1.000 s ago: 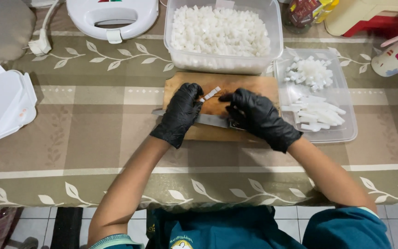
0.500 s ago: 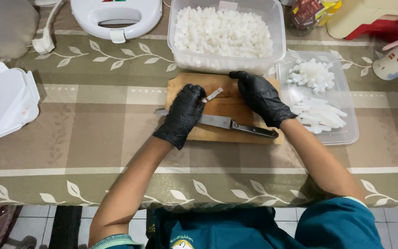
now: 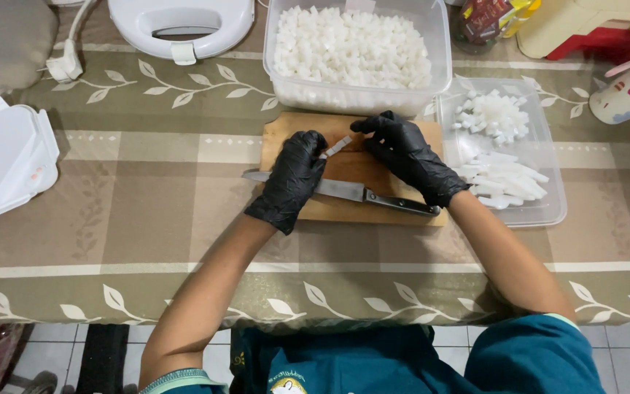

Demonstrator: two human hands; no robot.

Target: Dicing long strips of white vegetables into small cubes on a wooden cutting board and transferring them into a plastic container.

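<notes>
Scanning from the left edge, we meet a white container lid (image 3: 1, 164) on the leaf-patterned tablecloth (image 3: 147, 211), with a white sandwich maker (image 3: 181, 22) at the top; next comes our left hand (image 3: 289, 182), black-gloved, its fingers pinched shut on a small white strip (image 3: 336, 147) held just above the wooden cutting board (image 3: 351, 164); beneath that hand a kitchen knife (image 3: 351, 193) lies flat across the board, blade to the left, dark handle to the right; behind the board stands a clear tub of white cubes (image 3: 355, 51), touching its far edge; our right hand (image 3: 406, 153), also gloved, rests on the board with fingers loosely curled and gripping nothing, fingertips near the strip; further right a shallow clear tray (image 3: 548, 211) holds a heap of cubes and a row of long white strips (image 3: 504, 179).
</notes>
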